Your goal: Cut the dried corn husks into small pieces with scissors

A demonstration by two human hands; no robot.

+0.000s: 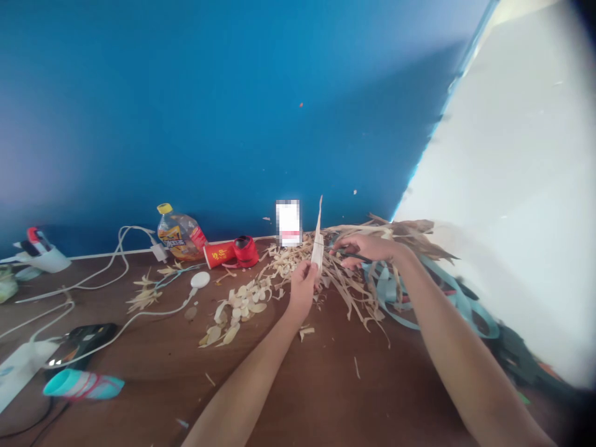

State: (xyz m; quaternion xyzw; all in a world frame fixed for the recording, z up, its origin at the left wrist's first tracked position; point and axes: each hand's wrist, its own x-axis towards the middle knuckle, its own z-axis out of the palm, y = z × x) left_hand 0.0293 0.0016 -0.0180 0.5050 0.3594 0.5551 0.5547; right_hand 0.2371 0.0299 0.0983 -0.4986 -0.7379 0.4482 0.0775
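Pinched upright in my left hand (303,279) is a pale, dry corn husk strip (317,248), its narrow tip pointing up. My right hand (365,249) is closed around slim dark scissors (347,252), partly hidden by the fingers; their thin end reaches toward the husk, and I cannot tell whether it touches. Behind and below both hands lies a heap of torn husk strips (347,288). To the left of my left hand, rounded petal-like husk pieces (242,304) are spread over the brown table (326,385).
Blue ribbon (423,292) lies in loops under my right forearm. At the back left are a bottle with a yellow cap (179,233), a red cup (218,254) and red tape (245,251). White cables (153,312) and a turquoise roll (84,383) occupy the left side.
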